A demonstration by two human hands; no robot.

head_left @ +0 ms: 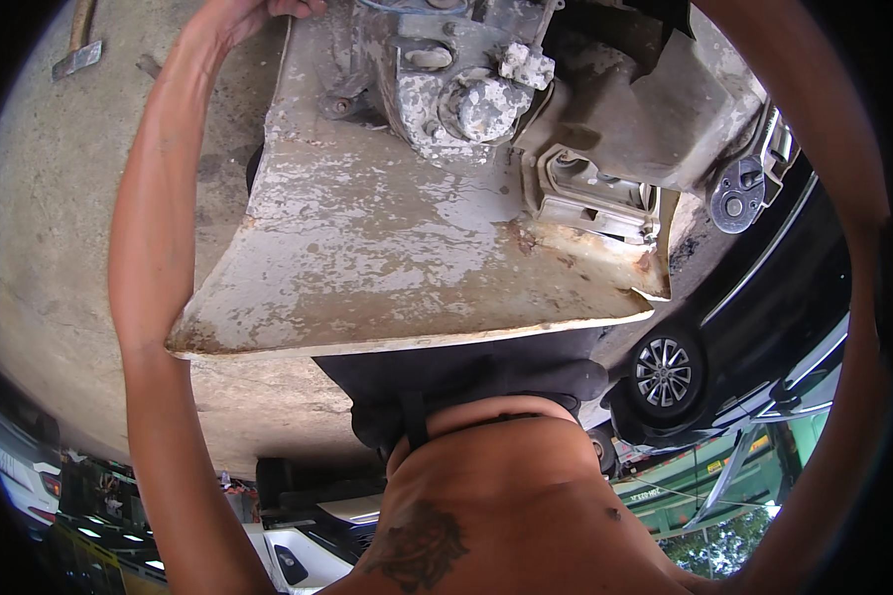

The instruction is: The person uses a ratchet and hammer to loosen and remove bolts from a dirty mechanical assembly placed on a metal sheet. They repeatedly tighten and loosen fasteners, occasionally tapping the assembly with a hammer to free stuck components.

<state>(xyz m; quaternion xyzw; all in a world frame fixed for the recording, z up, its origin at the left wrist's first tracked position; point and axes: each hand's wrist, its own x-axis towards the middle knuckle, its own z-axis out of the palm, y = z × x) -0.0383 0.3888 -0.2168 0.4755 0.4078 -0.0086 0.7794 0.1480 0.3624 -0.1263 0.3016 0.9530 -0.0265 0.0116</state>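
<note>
At the top edge, my left hand is partly cut off. Its visible fingers curl inward beside the upper left edge of a worn sheet-metal panel; what they hold, if anything, is out of sight. My left forearm runs along the panel's left side. The panel has flaking whitish paint and rusty edges, and its near edge lies in front of my waist. A grey metal housing with round bosses and white patches sits at its far end. Up the right side goes my right arm, its hand beyond the frame.
A hammer lies on the concrete floor at the far left. On the panel's right is a pale bracket-like frame. Further right are a grey metal fitting and a black car with a spoked wheel.
</note>
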